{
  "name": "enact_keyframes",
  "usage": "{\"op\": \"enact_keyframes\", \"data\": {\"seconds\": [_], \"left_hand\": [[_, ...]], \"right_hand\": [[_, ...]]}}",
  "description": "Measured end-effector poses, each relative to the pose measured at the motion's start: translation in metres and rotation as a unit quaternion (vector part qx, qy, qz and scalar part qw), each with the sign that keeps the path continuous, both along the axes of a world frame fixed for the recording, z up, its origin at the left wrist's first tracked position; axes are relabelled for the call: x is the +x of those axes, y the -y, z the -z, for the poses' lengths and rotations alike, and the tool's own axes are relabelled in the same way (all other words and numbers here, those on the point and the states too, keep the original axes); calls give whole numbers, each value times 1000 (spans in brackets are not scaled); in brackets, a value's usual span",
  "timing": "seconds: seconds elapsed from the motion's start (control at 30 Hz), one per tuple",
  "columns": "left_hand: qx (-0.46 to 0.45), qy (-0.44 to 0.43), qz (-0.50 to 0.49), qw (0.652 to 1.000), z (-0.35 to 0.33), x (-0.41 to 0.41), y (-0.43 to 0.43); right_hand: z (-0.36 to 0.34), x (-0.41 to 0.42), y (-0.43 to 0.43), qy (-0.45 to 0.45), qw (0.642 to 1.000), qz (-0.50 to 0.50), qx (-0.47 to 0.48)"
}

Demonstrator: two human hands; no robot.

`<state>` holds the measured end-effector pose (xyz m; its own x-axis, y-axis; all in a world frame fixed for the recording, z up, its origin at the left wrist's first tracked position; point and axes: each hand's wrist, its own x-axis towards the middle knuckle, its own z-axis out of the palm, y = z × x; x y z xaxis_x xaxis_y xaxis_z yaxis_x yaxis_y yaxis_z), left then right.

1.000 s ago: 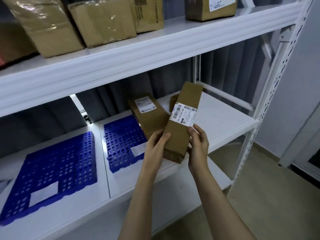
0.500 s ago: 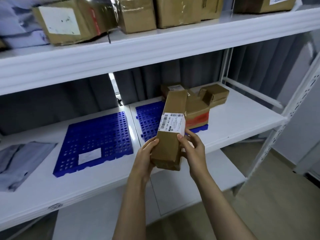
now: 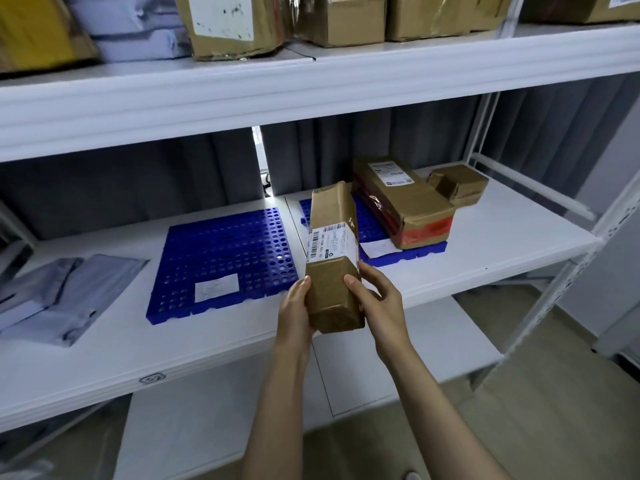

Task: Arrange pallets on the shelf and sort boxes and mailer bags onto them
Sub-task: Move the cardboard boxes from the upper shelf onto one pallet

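Observation:
I hold a long brown taped box [image 3: 333,251] with a white barcode label, tilted away from me, above the front edge of the middle shelf [image 3: 485,265]. My left hand [image 3: 294,310] grips its near left side and my right hand [image 3: 377,303] its near right side. Two blue perforated pallets lie on the shelf: the left pallet [image 3: 225,258] carries only a white label, the right pallet [image 3: 374,220] bears a large brown box with a red band [image 3: 401,202]. A small brown box [image 3: 459,183] sits behind that one. Grey mailer bags [image 3: 59,296] lie at the shelf's left.
The top shelf [image 3: 311,88] is packed with several brown boxes [image 3: 235,22] and grey mailer bags [image 3: 138,29]. A lower shelf [image 3: 415,358] runs below. White perforated uprights [image 3: 568,271] stand at the right, with tan floor [image 3: 554,410] beyond. Grey curtains hang behind.
The view has swung left, bringing the left pallet and mailer bags into sight. The held box has dropped lower and tilted further away, both hands still on it.

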<state>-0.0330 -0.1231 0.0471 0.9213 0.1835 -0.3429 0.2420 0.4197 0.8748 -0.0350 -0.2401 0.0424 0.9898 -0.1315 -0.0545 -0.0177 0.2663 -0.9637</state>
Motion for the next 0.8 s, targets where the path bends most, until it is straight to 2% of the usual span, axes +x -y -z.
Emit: {"op": "enact_keyframes", "data": {"seconds": [0.27, 0.47, 0.8], "left_hand": [[94, 21, 41, 994, 6, -5, -7], [83, 22, 115, 990, 6, 5, -13], [61, 40, 18, 997, -7, 55, 2]], "right_hand": [[9, -5, -3, 2, 1000, 24, -14], [11, 14, -3, -30, 998, 47, -8], [-3, 74, -1, -37, 999, -5, -16]]}}
